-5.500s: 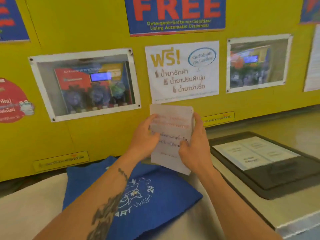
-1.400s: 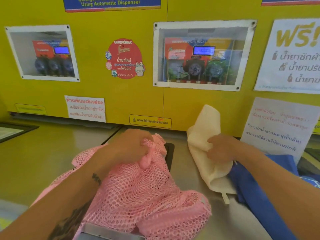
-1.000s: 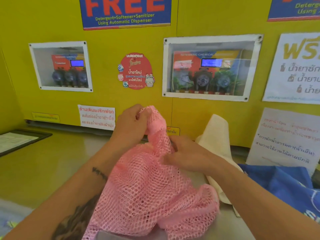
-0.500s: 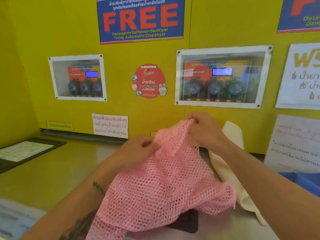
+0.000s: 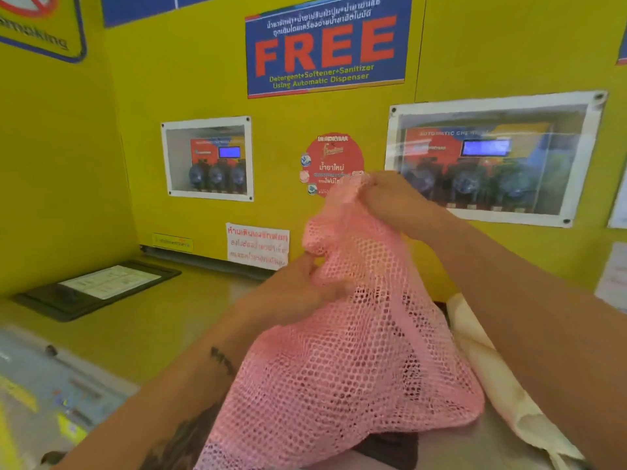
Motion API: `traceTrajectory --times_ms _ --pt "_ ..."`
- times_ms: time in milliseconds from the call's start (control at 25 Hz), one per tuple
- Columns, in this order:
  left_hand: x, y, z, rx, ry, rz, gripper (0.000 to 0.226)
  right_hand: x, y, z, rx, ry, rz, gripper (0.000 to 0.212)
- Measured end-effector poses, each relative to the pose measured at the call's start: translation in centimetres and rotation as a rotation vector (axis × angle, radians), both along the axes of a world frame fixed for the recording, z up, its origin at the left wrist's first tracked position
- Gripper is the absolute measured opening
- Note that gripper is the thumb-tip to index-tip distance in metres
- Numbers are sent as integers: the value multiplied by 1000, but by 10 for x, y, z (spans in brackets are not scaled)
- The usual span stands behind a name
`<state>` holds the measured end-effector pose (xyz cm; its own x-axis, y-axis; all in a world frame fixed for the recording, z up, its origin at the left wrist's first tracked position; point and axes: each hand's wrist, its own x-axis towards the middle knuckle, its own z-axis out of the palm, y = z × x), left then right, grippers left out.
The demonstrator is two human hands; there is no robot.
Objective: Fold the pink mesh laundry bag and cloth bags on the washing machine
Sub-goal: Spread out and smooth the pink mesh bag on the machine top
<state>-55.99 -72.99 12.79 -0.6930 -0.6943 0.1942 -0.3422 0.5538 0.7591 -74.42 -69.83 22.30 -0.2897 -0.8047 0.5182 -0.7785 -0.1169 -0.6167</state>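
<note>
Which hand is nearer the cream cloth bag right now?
Right. The right hand grips the pink mesh bag up high, its forearm passing above the cream cloth bag; the left hand pinches the mesh further left.

My right hand (image 5: 393, 201) now lifts the pink mesh bag (image 5: 342, 361) higher, up to the red sticker (image 5: 334, 154). My left hand (image 5: 298, 293) drops lower, pinching further down the mesh.

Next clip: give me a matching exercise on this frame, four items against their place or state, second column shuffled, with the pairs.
Items
1. pink mesh bag
2. cream cloth bag
3. right hand
4. left hand

States
A. pinches the mesh at its raised top edge
B. lies on the machine top under the right forearm
C. held up by both hands
D. grips the mesh lower down

Pairs: 1-C, 2-B, 3-A, 4-D
</note>
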Motion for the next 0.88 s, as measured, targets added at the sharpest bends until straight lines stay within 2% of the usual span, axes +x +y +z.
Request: traceTrajectory --times_ms 120,200,280,360,400,440,520,560,680,720,840,880 --pt "-19 -11 10 -116 227 362 38 -4 -1 -16 251 -37 83 14" --pt "-25 -18 21 -198 272 537 37 -14 7 -20 318 -101 79 14" --pt "-30 -26 26 -195 236 611 29 -23 14 -18 344 -266 112 18" --pt "-37 -19 32 -31 313 539 9 -31 20 -13 320 -427 169 14" --pt "-41 -10 35 21 367 489 12 -35 23 -9 294 -478 181 22" --pt "-43 2 37 -17 381 442 10 -40 24 -5 257 -529 182 31" --pt "-49 35 39 -191 324 341 6 -42 31 6 167 -642 182 41" --pt "-52 52 40 -230 278 274 13 -42 33 11 122 -711 203 43" --pt "-72 78 37 -169 103 177 72 -39 39 22 18 -767 264 39" --pt "-79 75 34 -208 108 210 76 -40 37 22 6 -692 243 40" --pt "-81 50 39 -469 397 408 39 -47 38 19 -17 -494 173 38" --pt "-78 39 44 -566 456 431 42 -52 38 19 -23 -472 190 36"
